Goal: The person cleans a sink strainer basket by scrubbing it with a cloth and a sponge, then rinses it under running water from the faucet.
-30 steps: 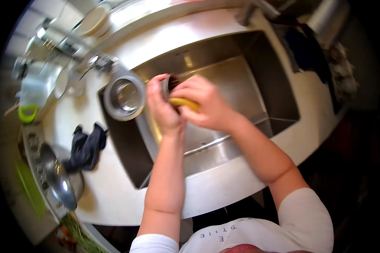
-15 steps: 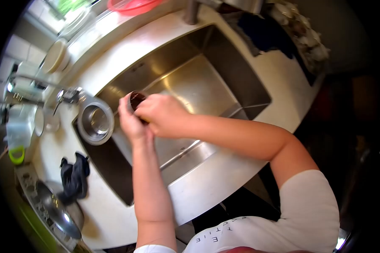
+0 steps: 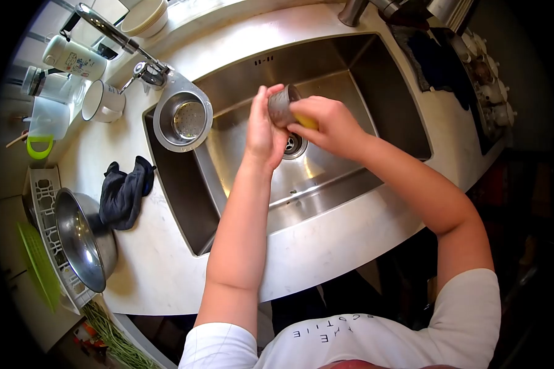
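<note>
My left hand (image 3: pixel 263 130) supports a small grey cup (image 3: pixel 281 107) over the sink (image 3: pixel 332 92), its palm and fingers against the cup's side. The cup is tilted, and its grey outer wall faces me. In my right hand (image 3: pixel 333 128) is a yellow sponge (image 3: pixel 306 121), pinched in the fingers at the cup's right side. My right fingers partly cover both cup and sponge, so whether the sponge reaches inside the cup cannot be told. Below them lies the drain (image 3: pixel 294 146).
A metal strainer basin (image 3: pixel 206 123) sits at the sink's left corner by the faucet (image 3: pixel 104 26). Left of the sink are a dark cloth (image 3: pixel 127 194), a steel bowl (image 3: pixel 83 246) and a white mug (image 3: pixel 108 104). Dark cloths (image 3: pixel 434 61) and teapots (image 3: pixel 501 114) stand right.
The view has shifted, so hands and sink appear farther apart from the left edge. The cup has turned from showing its dark inside to showing its grey side. The sponge is now visible.
</note>
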A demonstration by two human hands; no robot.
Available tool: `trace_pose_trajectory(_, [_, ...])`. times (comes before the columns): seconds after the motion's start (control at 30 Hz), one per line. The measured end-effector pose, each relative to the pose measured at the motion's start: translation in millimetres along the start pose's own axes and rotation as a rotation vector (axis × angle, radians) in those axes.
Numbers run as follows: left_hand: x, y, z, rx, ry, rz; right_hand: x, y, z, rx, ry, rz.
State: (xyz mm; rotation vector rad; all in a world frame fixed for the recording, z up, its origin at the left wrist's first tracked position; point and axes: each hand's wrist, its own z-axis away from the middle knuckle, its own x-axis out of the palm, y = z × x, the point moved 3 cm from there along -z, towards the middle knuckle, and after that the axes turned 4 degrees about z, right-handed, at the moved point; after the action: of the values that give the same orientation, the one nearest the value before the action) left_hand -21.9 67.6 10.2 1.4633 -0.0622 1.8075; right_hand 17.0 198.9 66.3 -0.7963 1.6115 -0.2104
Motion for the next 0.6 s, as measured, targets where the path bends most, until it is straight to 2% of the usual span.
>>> trace_pose_trajectory(0.03, [6.7, -2.6, 1.5, 0.114, 0.036, -0.135, 5.4, 3.4, -1.1, 0.243, 0.041, -0.347])
trace_pose_trajectory(0.07, [12.6, -3.0, 4.2, 0.228, 0.076, -0.27, 4.0, 1.0, -3.2, 0.241, 0.036, -0.348])
trace_pose_trajectory(0.13, [17.2, 0.2, 7.4, 0.293, 0.043, -0.382, 0.4, -10.0, -6.8, 0.701, 0.002, -1.252])
trace_pose_trajectory(0.17, [16.7, 6.8, 4.3, 0.39, 0.025, -0.462, 3.2, -10.4, -4.1, 0.707, -0.002, -1.256])
trace_pose_trajectory(0.2, [16.8, 12.4, 4.5, 0.485, 0.007, -0.541, 4.0, -12.2, -2.3, 0.606, -0.028, -1.105])
trace_pose_trajectory(0.27, [13.4, 12.4, 6.5, 0.467, 0.026, -0.52, 5.5, -17.1, 1.5, 0.402, -0.08, -0.799])
trace_pose_trajectory(0.3, [5.1, 5.9, 0.9, 0.404, 0.045, -0.437, 17.7, -1.0, 5.2, -0.04, 0.119, -0.308])
trace_pose_trajectory(0.33, [2.5, 2.0, -1.5, 0.342, 0.063, -0.352, 11.8, 6.4, 1.4, -0.039, 0.113, -0.308])
trace_pose_trajectory(0.4, [1.9, 2.0, -2.5, 0.292, 0.066, -0.315, 4.8, 3.7, -1.2, -0.429, 0.027, 0.366])
trace_pose_trajectory(0.47, [4.5, 3.3, -0.8, 0.148, 0.016, -0.296, 7.2, -1.1, 0.1, -0.416, 0.045, 0.399])
trace_pose_trajectory(0.53, [2.8, -0.9, -1.3, 0.187, 0.026, -0.331, 8.8, -11.6, 1.3, -0.036, -0.009, 0.032])
trace_pose_trajectory(0.57, [2.0, -2.0, -1.4, 0.226, 0.033, -0.369, 4.5, -15.0, 1.4, 0.252, -0.087, -0.201])
trace_pose_trajectory(0.6, [6.5, -0.8, 2.0, 0.229, 0.038, -0.368, -1.7, -18.1, -3.6, 0.249, -0.091, -0.203])
